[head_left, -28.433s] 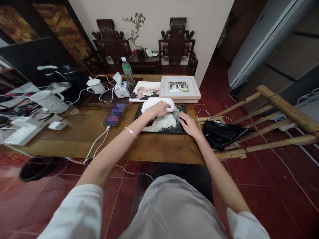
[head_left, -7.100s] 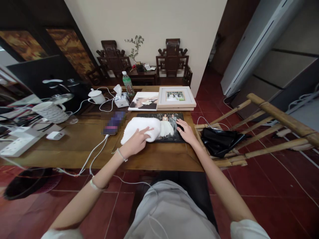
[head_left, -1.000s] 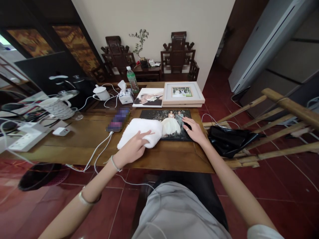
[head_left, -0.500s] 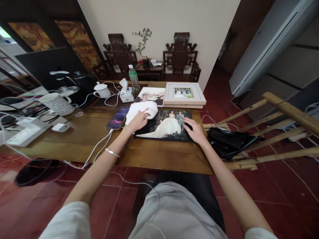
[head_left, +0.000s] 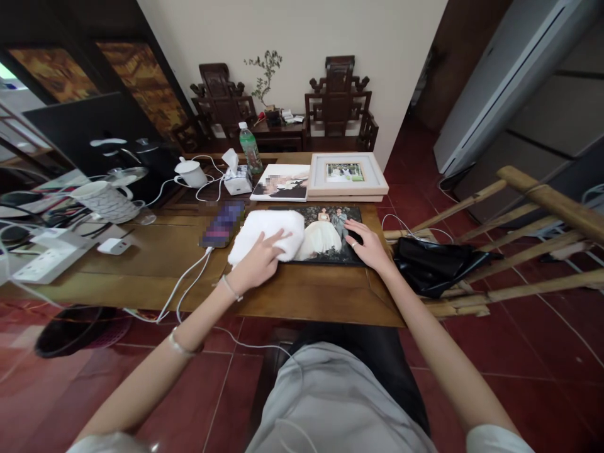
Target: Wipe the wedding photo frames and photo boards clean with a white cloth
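Observation:
My left hand (head_left: 260, 258) rests on a folded white towel (head_left: 252, 233), fingers pressed onto it. The towel covers the left part of a dark wedding photo panel (head_left: 325, 236), which shows a white gown and a grey suit. At the panel's right end lies my right hand (head_left: 369, 245), its fingers stretched out and touching the surface, with a ring on one of them. Left of the towel is a phone (head_left: 221, 225) with a cable plugged in.
Behind the panel lie a framed picture (head_left: 348, 176) and a white-edged photo print (head_left: 279, 182). A tissue box (head_left: 238, 180), a green bottle (head_left: 250, 149), a lidded cup (head_left: 190, 172) and a power strip (head_left: 51, 255) stand on the wooden table (head_left: 306, 292). A bamboo chair (head_left: 547, 195) is at right.
My left hand and the towel have moved nearer to me, from the panel's back left to its front left. My right hand stays at the panel's right end.

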The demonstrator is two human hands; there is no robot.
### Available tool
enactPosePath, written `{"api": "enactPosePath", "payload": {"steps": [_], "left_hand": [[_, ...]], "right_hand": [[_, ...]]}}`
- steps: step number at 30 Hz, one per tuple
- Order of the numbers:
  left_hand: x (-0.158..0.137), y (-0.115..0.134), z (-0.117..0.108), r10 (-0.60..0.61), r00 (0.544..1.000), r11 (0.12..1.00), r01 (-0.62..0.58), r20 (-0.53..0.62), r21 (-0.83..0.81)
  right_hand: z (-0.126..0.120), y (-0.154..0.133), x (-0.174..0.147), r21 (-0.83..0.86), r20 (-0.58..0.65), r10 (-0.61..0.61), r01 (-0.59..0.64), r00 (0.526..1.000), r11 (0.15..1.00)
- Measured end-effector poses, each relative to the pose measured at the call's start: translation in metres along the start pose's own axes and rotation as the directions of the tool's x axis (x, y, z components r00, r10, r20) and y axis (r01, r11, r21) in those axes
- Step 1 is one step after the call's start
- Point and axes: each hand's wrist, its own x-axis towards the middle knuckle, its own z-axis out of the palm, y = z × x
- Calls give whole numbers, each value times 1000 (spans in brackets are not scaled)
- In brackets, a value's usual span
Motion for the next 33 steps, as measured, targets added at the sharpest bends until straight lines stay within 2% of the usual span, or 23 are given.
{"api": "enactPosePath", "payload": {"steps": [3,6,9,15,18,21,28,30,33], "left_hand": [[-29,30,-9,77,994,997,-75,74,-28],[-35,39,-16,108,988,994,-103,110,-44],[-14,24,-17,67,992,997,-62,106,-43],[57,-26,-11,-47,998,999,47,44,18],[70,-30,-9,-116,992,992,113,42,57],[54,-12,-9,-112,992,992,108,64,59],[-36,51,-16,25,986,1000,-23,162,-17],[-48,56,-19,29,983,1000,-28,182,-6],[-44,45,-20,-29,989,998,19,147,63]], "right_hand": [[0,0,0,1,0,0,0,1000,1000],[0,0,0,2,1,4,-4,1000,1000],[-1,-1,0,3,3,8,-8,1000,1000],[-3,-1,-1,-10,15,8,-8,1000,1000],[-3,0,-1,-14,17,8,-8,1000,1000],[-2,1,-1,-9,18,-7,7,1000,1000],[1,3,-1,-7,0,-30,30,1000,1000],[1,3,-1,0,-1,-33,33,999,999],[1,3,-1,11,1,-31,31,1000,999]]}}
